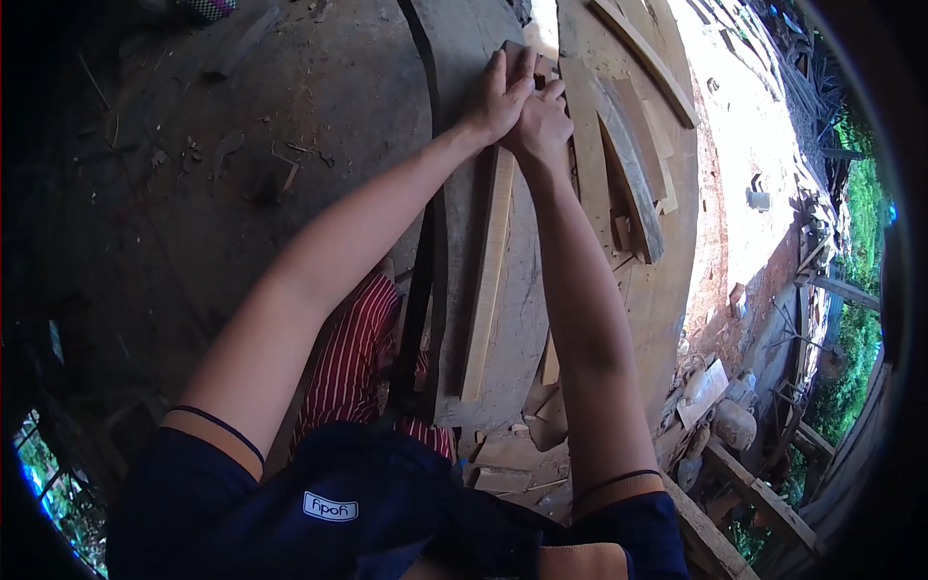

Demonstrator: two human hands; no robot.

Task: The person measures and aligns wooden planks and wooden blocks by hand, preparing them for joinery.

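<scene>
At the far end of a long pale wooden strip [490,280], both my hands are closed side by side on a brown wooden hand plane [512,46]. My left hand [498,106] presses on its left side, fingers pointing away from me. My right hand [541,121] grips its right side, with the fingers curled over. Much of the plane is hidden beneath my hands. The strip lies lengthwise on a grey wooden bench plank [517,290] and runs back toward my body.
Several loose boards [590,155] and offcuts lie on a wide plank [667,193] to the right. A curved dark edge [433,222] bounds the bench on the left. Wood scraps [503,464] lie near my legs. Beams [764,493] and a jug [735,425] stand lower right.
</scene>
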